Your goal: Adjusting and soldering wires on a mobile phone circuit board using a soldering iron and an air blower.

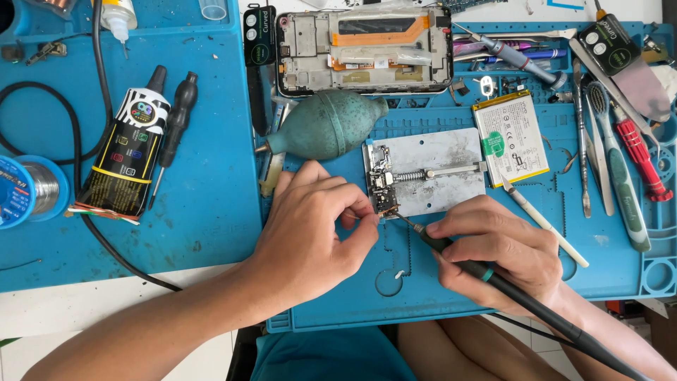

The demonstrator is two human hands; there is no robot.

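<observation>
Right hand [497, 254] grips soldering iron [458, 257] — left hand [310, 226] pinches small circuit board [383, 185].

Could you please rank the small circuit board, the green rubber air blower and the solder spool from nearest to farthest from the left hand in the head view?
From the left hand:
1. Small circuit board, at its fingertips, clamped on the metal holder.
2. Green rubber air blower, just above the hand.
3. Solder spool, far left edge.
</observation>
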